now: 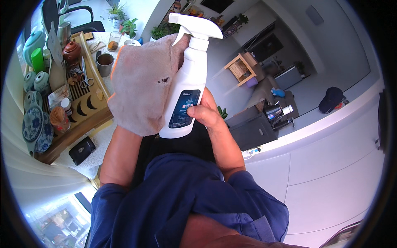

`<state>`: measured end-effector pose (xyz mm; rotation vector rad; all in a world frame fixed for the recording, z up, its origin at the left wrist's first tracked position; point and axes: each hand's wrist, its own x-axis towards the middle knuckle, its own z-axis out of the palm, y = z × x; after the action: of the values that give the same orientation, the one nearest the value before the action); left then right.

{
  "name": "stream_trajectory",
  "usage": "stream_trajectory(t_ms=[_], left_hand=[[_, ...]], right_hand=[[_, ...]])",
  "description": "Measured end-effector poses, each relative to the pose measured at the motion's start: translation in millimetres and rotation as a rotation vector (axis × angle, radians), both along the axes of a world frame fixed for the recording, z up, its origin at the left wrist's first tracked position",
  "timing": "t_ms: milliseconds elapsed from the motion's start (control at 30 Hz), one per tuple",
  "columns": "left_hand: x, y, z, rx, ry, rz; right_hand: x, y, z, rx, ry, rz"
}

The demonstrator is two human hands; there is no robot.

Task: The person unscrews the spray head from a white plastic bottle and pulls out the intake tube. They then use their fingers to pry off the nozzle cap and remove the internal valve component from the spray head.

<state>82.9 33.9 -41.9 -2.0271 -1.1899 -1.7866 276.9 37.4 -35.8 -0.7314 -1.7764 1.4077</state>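
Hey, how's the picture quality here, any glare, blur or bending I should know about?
Head view: strong fisheye bending, the white counter edge curves and a black ring frames the picture; daylight blows out the upper left near the tea tray; the spray bottle in the right hand and the cloth over the left hand are sharp, with a soft shadow between them.

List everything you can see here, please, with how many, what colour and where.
spray bottle: one, white with a dark label, centre, in the right hand
cloth: one, beige-pink, left of the bottle, draped over the left hand
wooden tray: one, brown, on the table at left
clay teapot: one, red-brown, on the tray
porcelain jars: several, blue and white, far left
black case: one, lower left on the table
cap: one, dark, on the floor at right
hands: right hand grips the bottle; left hand hidden under the cloth
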Motion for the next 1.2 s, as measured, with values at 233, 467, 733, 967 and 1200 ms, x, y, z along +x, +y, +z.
stream_trajectory(t_ms=[233,467,733,967,1200], left_hand=[[0.7,4.3,-1.6,-0.011,0.029,0.017],[3.6,3.5,-3.0,-0.004,0.063,0.042],[2.3,5.1,0.2,-0.006,0.111,0.072],[7.3,8.1,-3.2,-0.014,0.173,0.192],[26.7,-2.7,16.4,-0.083,0.083,0.187]], right_hand=[[-13.4,-5.9,9.6,0.105,-0.086,-0.087],[-8.9,-0.9,4.4,0.311,-0.326,-0.075],[-9.1,2.7,4.4,0.344,-0.261,-0.067],[0.8,28.4,18.6,0.199,0.096,-0.118],[6.7,62.8,56.7,0.318,0.197,-0.164]])
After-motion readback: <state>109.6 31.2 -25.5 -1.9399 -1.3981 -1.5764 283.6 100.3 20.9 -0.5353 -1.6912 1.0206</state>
